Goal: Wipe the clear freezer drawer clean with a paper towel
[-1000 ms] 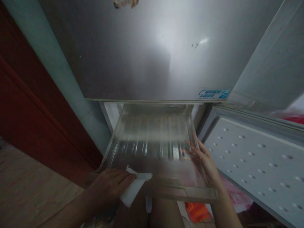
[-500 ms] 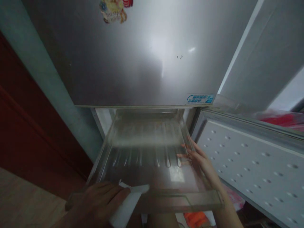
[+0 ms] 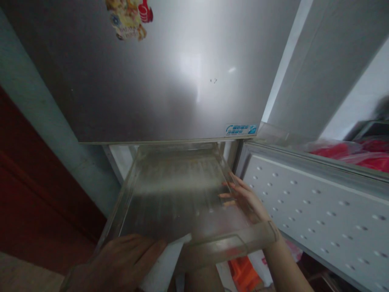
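Observation:
A clear plastic freezer drawer is pulled out from the lower compartment of a fridge, and its front right corner sits higher than the left. Outside its right wall, my right hand supports it, with the spread fingers showing through the plastic. My left hand is closed on a folded white cloth at the drawer's front left. Whether its hidden fingertips also grip the front edge, I cannot tell.
Above the drawer is the silver upper fridge door with stickers. The open lower door stands at the right, with red plastic bags behind it. A dark red wooden panel is at left. Something orange lies below.
The drawer has tilted, its front right corner rising with my right hand. My left hand stays at the front left with the white cloth. The view has shifted slightly right.

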The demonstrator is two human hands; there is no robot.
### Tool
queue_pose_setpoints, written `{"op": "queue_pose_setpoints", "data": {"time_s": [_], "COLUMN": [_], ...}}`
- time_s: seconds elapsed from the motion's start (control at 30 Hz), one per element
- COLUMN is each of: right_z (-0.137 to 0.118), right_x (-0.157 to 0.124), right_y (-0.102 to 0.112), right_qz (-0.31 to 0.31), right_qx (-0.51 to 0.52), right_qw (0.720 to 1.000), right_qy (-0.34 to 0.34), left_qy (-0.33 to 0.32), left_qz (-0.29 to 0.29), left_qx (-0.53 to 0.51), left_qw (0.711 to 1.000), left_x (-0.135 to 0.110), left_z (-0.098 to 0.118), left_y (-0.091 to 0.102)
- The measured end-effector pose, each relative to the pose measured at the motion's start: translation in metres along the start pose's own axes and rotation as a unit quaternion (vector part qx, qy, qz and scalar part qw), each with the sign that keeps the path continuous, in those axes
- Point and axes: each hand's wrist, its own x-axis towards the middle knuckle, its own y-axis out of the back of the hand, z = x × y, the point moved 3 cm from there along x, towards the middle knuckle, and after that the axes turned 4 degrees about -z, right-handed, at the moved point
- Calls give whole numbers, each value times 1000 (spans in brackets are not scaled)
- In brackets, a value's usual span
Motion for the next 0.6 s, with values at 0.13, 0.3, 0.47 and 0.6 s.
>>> {"op": "queue_pose_setpoints", "data": {"time_s": [0.13,0.3,0.47,0.6], "right_z": [-4,-2,2,3], "right_x": [6,1,-8,-12], "right_y": [3,8,10,4], "right_qz": [-5,-4,-1,10], "right_qx": [-1,6,16,21], "right_qw": [1000,1000,1000,1000], "right_qy": [-4,-7,-6,-3], "left_qy": [-17,-1,-1,-15], "left_qz": [0,-6,-4,35], "left_qx": [34,62,71,84], "left_qw": [999,998,997,996], "left_x": [17,17,16,18], "left_z": [10,18,19,13], "left_y": [9,5,11,27]}}
